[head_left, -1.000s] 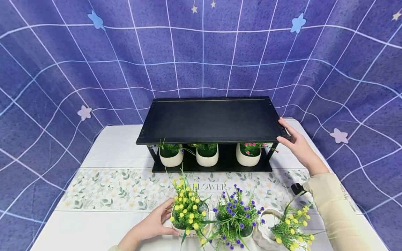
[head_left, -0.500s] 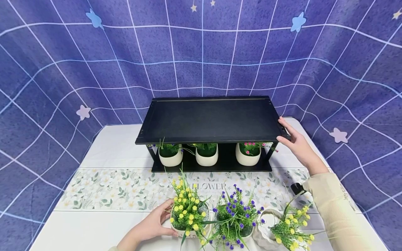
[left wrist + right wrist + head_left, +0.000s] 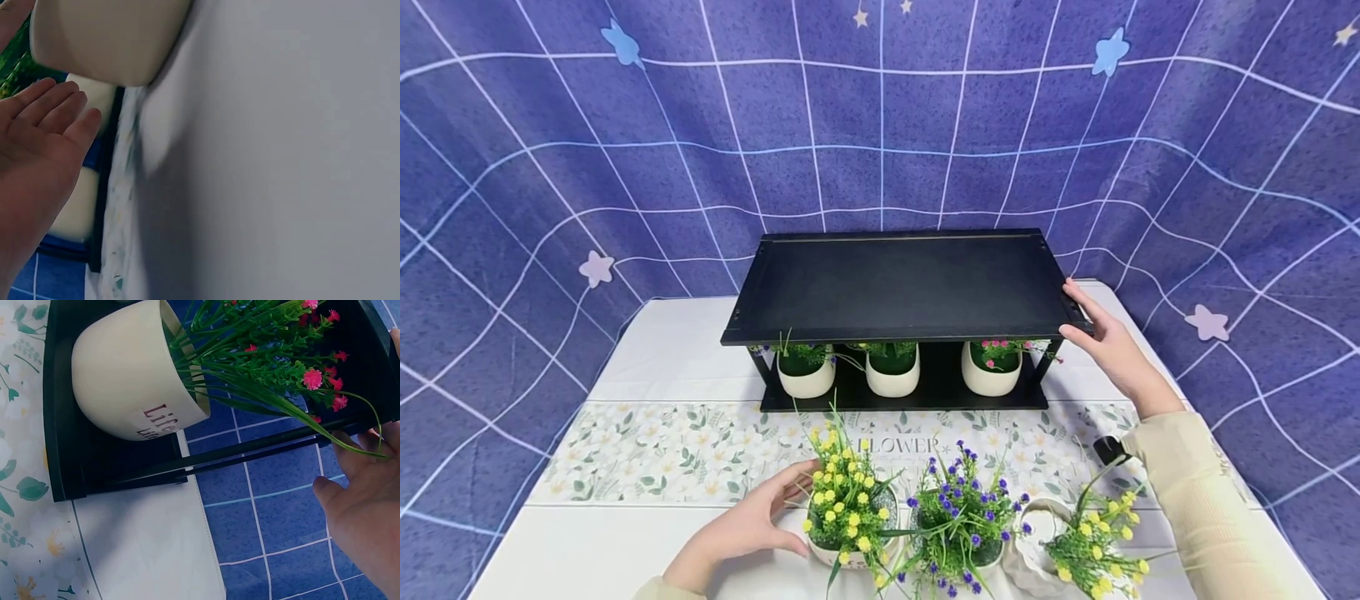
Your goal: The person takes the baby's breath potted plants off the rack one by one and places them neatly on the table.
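Observation:
My left hand point(image 3: 748, 525) is just left of a cream pot point(image 3: 850, 557) with yellow artificial flowers point(image 3: 846, 492). Its thumb and fingers are spread around that side without closing on it. In the left wrist view, the loosely straight fingers point(image 3: 65, 109) show a gap from the pot point(image 3: 109, 37). My right hand point(image 3: 1108, 350) grips the right end of the black two-tier shelf point(image 3: 895, 287), fingers over its top edge. On the lower board stand three cream pots; the right one point(image 3: 134, 375) has pink flowers point(image 3: 312, 379) and "Life" lettering.
To the right of the yellow-flowered pot stand a pot of purple flowers point(image 3: 962, 508) and a white ruffled pot point(image 3: 1037, 554) with yellow flowers leaning right. A floral strip point(image 3: 692, 454) crosses the white tabletop point(image 3: 602, 546). Blue gridded cloth point(image 3: 880, 117) hangs behind.
My left hand has loosened from the yellow-flowered pot and drawn slightly left, thumb now apart from it. My right hand stays on the shelf.

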